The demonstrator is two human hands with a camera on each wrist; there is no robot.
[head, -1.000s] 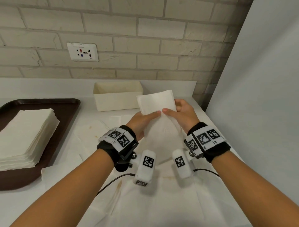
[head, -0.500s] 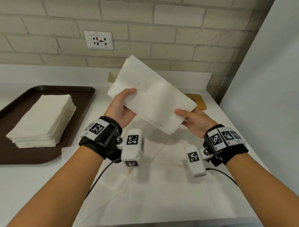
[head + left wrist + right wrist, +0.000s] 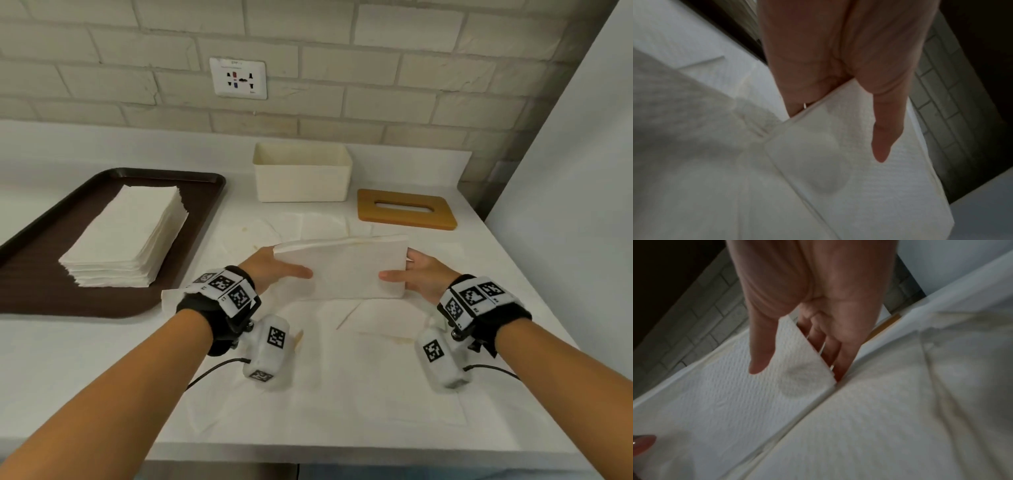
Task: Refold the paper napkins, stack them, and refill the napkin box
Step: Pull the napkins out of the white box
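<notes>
I hold a thin stack of folded white napkins (image 3: 342,270) upright on its long edge, just above the loose sheets on the counter. My left hand (image 3: 287,269) pinches its left end, thumb on the near face and fingers behind. My right hand (image 3: 399,270) pinches the right end the same way. The left wrist view shows the left hand's thumb (image 3: 884,138) lying on the napkin stack (image 3: 890,186). The right wrist view shows the right hand's thumb (image 3: 760,353) on the napkin stack (image 3: 725,386). The cream napkin box (image 3: 301,174) stands open behind, against the wall.
A wooden slotted lid (image 3: 406,209) lies right of the box. A brown tray (image 3: 198,219) at the left carries a tall pile of folded napkins (image 3: 126,236). Unfolded, stained napkins (image 3: 342,394) cover the counter under my wrists. A white wall (image 3: 565,222) closes the right side.
The napkin stack was raised and tilted in front of the box; it has come down and turned level, standing on its edge, with one hand at each end.
</notes>
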